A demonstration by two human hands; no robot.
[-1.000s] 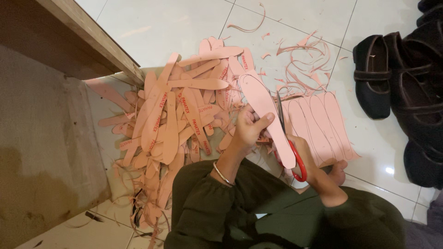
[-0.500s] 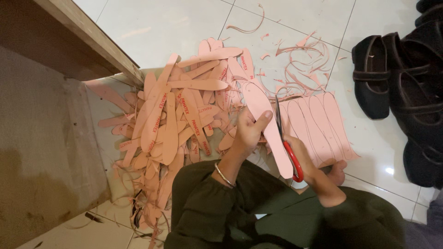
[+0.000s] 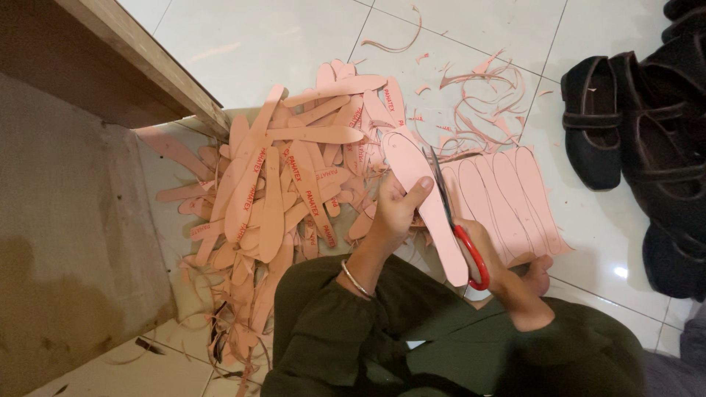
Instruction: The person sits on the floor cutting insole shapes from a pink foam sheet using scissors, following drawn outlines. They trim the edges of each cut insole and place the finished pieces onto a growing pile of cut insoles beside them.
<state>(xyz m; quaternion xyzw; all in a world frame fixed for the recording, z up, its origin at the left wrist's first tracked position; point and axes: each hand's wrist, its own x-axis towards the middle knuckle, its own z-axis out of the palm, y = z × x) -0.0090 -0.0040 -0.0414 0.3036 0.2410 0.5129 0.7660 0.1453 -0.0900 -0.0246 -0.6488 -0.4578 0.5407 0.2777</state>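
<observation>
Since a second ago the scissors (image 3: 452, 220) have cut further along the pink insole (image 3: 419, 195). Left hand (image 3: 393, 213) pinches it above the floor (image 3: 279, 37); right hand (image 3: 504, 268) closes its grip on the red handles.

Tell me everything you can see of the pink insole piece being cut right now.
The insole piece is a flat, pale pink cutout, foam or board-like by its look, with a rounded toe pointing away from the person and a narrower heel end nearest them. It lies slanted just above the floor. The left hand grips its left edge, thumb on top. The red-handled scissors, held in the right hand, run along its right edge, where it meets the uncut pink sheet marked with more outlines.
</observation>
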